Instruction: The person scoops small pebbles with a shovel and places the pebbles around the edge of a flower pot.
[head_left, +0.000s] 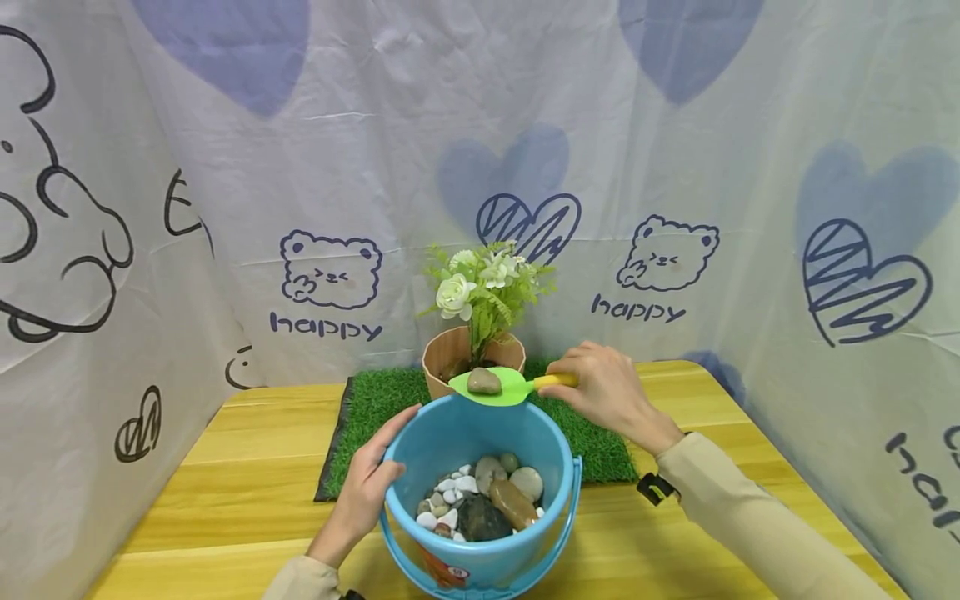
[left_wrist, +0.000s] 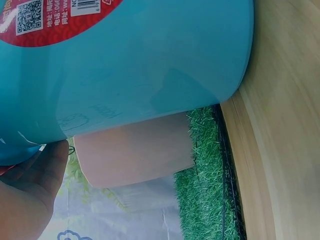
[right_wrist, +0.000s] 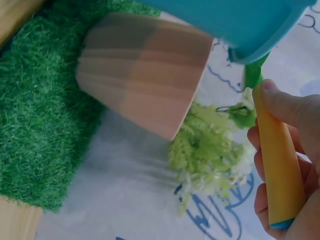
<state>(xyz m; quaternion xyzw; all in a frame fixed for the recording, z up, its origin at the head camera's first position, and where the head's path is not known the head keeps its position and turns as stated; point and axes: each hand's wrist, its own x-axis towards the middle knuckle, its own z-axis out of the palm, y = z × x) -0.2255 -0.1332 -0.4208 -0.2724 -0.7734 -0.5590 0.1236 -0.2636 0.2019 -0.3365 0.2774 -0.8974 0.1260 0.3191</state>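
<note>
My right hand (head_left: 602,387) grips the yellow handle (right_wrist: 280,160) of a toy shovel with a green blade (head_left: 516,388). One brownish stone (head_left: 483,382) lies on the blade, which is level above the far rim of a blue bucket (head_left: 551,433). At the bucket's left side, my left hand (head_left: 369,473) holds the rim, thumb over the edge and fingers along the outside. Inside the bucket are small white pebbles (head_left: 450,487), a dark stone (head_left: 480,518), a brown stone (head_left: 512,502) and several other rounded stones. Just behind the blade is a pinkish plant pot (head_left: 442,346).
White artificial flowers (head_left: 456,296) with green leaves stand in the pot. Under the pot is a green turf mat (head_left: 360,425), laid on a yellow wooden table (head_left: 247,467). A printed white cloth (head_left: 405,167) hangs behind and at both sides. The bucket's handle (head_left: 558,546) hangs down in front.
</note>
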